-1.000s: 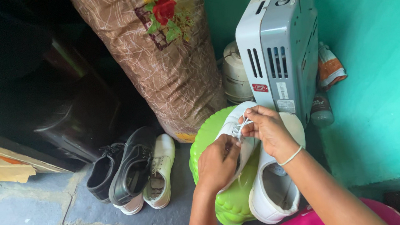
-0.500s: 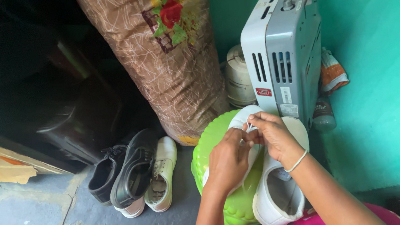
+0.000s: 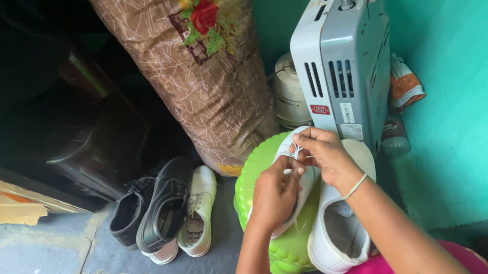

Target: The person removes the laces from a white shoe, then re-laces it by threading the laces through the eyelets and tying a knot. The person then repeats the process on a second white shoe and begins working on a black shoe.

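Both hands pinch the white lace of a white shoe: the left hand (image 3: 274, 193) closes on one strand and the right hand (image 3: 322, 154) on the other, keeping it taut over the eyelets. The white shoe (image 3: 293, 150) rests on a green plastic stool (image 3: 259, 171), raised within reach. Its mate (image 3: 337, 238) leans just right of the stool; black shoes (image 3: 152, 208) lie on the floor to its left.
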